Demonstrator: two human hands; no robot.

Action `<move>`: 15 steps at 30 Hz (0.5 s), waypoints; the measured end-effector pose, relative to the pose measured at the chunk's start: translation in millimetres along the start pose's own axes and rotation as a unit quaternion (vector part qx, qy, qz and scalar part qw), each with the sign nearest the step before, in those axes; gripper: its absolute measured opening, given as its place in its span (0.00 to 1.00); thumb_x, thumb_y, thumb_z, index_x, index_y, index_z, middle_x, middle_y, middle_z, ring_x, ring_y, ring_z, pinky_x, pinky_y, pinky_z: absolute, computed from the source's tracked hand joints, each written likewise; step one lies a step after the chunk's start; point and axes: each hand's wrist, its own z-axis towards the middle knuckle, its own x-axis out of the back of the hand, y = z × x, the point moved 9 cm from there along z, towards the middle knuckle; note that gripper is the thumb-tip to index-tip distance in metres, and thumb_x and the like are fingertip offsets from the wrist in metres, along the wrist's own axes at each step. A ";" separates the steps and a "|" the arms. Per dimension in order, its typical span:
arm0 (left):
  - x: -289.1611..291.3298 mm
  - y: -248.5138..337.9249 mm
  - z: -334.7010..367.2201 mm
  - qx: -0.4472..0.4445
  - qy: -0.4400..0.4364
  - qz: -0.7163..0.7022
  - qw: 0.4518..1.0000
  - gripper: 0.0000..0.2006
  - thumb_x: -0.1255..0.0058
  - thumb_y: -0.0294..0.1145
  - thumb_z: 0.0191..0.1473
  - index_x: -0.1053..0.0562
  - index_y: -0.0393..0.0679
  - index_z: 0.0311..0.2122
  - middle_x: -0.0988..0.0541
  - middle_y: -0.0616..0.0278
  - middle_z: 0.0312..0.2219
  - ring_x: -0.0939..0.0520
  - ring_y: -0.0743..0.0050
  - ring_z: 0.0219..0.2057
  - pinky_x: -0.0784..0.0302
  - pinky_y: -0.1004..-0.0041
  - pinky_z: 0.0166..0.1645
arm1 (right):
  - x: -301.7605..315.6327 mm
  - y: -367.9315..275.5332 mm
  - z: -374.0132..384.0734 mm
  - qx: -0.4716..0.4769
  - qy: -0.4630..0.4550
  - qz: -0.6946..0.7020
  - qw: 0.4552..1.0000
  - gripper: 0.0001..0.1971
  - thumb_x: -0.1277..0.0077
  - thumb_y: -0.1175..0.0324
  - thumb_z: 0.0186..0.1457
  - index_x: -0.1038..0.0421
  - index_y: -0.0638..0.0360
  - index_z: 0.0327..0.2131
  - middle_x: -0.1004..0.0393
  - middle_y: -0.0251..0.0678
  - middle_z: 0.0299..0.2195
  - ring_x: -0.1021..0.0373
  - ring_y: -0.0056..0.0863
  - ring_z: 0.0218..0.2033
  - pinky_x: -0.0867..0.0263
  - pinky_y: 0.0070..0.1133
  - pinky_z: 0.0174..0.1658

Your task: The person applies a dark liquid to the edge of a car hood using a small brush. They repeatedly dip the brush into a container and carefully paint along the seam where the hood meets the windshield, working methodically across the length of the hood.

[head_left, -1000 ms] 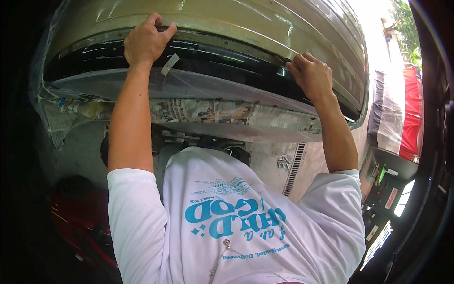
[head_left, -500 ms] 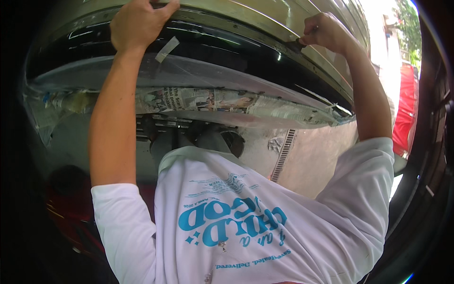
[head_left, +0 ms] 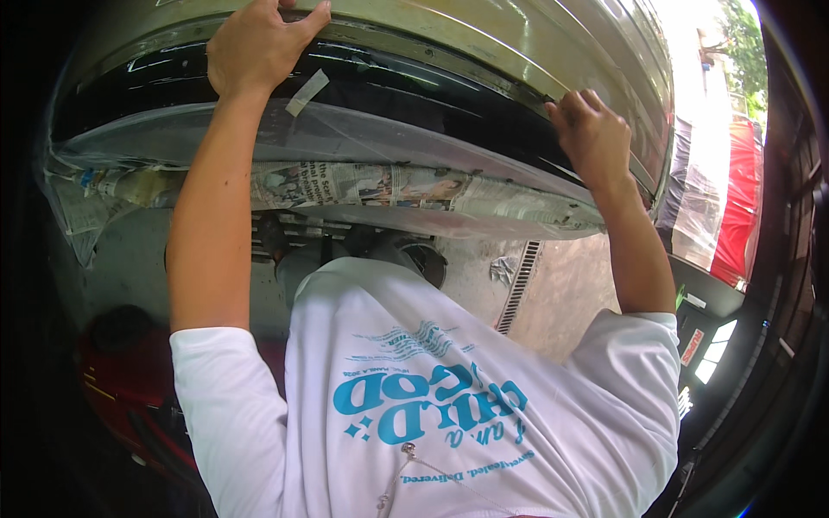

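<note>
An olive-gold vehicle body (head_left: 484, 26) curves across the top, meeting a glossy black panel (head_left: 414, 86) along a narrow grimy seam (head_left: 432, 57). My left hand (head_left: 255, 50) rests at the upper left of the seam, thumb spread out; its fingertips are partly cut off by the picture's top. Toward the seam's right part, my right hand (head_left: 594, 129) is closed, fingers curled. Something small and dark shows at its fingertips, too hidden to name. A pale strip of tape (head_left: 307, 92) sticks to the black panel between my hands.
Newspaper masking (head_left: 363, 186) and clear plastic film (head_left: 363, 129) cover the part below the black panel. A floor drain grate (head_left: 521, 285) runs across the concrete. Red sheeting (head_left: 737, 198) hangs at the right; a red vehicle (head_left: 129, 380) stands at the lower left.
My right hand has moved down and slightly toward me, its forearm swinging inward to the left. My left hand stays nearly in place at the seam.
</note>
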 end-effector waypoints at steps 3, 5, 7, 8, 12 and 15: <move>4.3 1.1 0.5 0.011 0.009 -0.001 1.000 0.29 0.43 0.71 0.49 0.22 0.55 0.41 0.23 0.68 0.22 0.18 0.63 0.28 0.25 0.61 0.33 | -1.2 8.2 36.0 0.011 -0.089 0.049 0.995 0.12 0.37 0.58 0.56 0.20 0.57 0.31 0.18 0.40 0.31 0.21 0.43 0.31 0.26 0.36 0.39; 3.0 -2.5 0.6 -0.017 0.017 -0.011 1.000 0.29 0.42 0.71 0.49 0.22 0.55 0.41 0.23 0.68 0.22 0.18 0.63 0.28 0.25 0.62 0.32 | -6.0 20.2 58.4 0.020 -0.186 0.097 0.977 0.13 0.36 0.59 0.55 0.20 0.59 0.30 0.18 0.42 0.28 0.21 0.43 0.30 0.27 0.36 0.39; 0.9 4.1 -0.4 -0.020 0.009 -0.014 1.000 0.29 0.43 0.71 0.49 0.22 0.55 0.41 0.23 0.68 0.22 0.18 0.63 0.28 0.25 0.62 0.32 | -16.5 26.4 88.7 0.055 -0.261 0.133 0.955 0.13 0.34 0.60 0.53 0.20 0.61 0.29 0.19 0.43 0.26 0.21 0.42 0.30 0.27 0.36 0.39; 1.6 7.5 1.4 -0.023 0.008 -0.015 1.000 0.29 0.43 0.71 0.49 0.22 0.55 0.41 0.23 0.68 0.22 0.18 0.63 0.28 0.25 0.62 0.32 | -9.1 27.7 88.6 0.051 -0.248 0.130 0.959 0.13 0.34 0.60 0.53 0.20 0.61 0.30 0.19 0.44 0.26 0.21 0.43 0.31 0.27 0.36 0.39; 11.2 6.1 -1.9 -0.009 0.019 -0.006 1.000 0.26 0.40 0.65 0.48 0.22 0.51 0.39 0.21 0.61 0.25 0.17 0.56 0.31 0.24 0.59 0.35 | 8.3 16.7 51.6 0.049 -0.133 0.107 0.984 0.13 0.35 0.60 0.53 0.20 0.60 0.31 0.19 0.43 0.29 0.21 0.43 0.32 0.27 0.36 0.39; 32.2 27.3 -6.7 -0.001 0.053 -0.048 0.997 0.21 0.33 0.53 0.45 0.21 0.44 0.35 0.16 0.47 0.31 0.16 0.44 0.36 0.22 0.54 0.41 | 6.3 23.5 19.1 0.032 -0.019 0.103 0.994 0.11 0.36 0.58 0.55 0.20 0.56 0.32 0.19 0.38 0.33 0.22 0.44 0.32 0.27 0.36 0.39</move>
